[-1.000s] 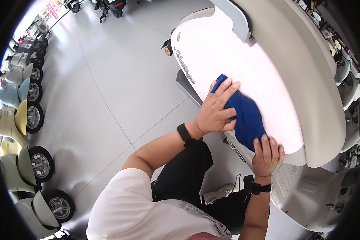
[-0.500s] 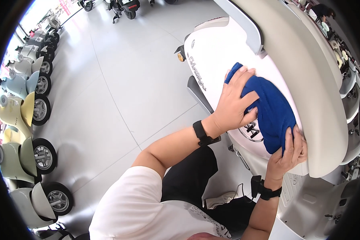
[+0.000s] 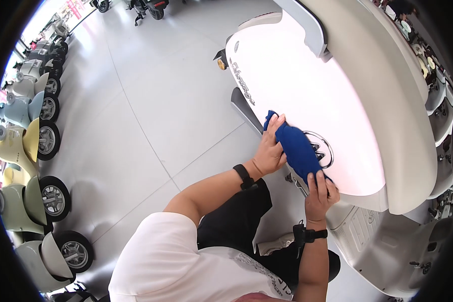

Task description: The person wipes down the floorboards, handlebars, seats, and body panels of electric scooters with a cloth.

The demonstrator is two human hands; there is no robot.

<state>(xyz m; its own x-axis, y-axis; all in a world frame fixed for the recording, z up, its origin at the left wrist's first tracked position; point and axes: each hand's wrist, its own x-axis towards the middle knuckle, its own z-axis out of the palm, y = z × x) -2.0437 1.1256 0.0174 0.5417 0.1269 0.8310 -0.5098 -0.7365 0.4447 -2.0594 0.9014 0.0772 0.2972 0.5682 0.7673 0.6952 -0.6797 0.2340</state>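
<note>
A blue cloth (image 3: 298, 148) lies bunched along the lower edge of a scooter's glossy pale pink-white side panel (image 3: 332, 110). It partly covers a round chrome emblem (image 3: 328, 150). My left hand (image 3: 271, 148) grips the cloth's far-left end, fingers bent over it. Around the near-right end, the fingers of my right hand (image 3: 320, 197) are closed, pressing it to the panel. Both wrists wear black bands. Above the panel runs the scooter's long beige seat (image 3: 387, 110).
Along the left stands a row of scooters (image 3: 22, 146) in several colours. Grey tiled floor (image 3: 141, 100) lies between. The scooter's footboard (image 3: 365, 226) is at lower right, a dark footrest (image 3: 245, 108) beside the panel. Another person (image 3: 401, 7) is at the far upper right.
Both hands have drawn the blue cloth down and left, from the panel's middle by the seat to its lower edge. More of the emblem shows now.
</note>
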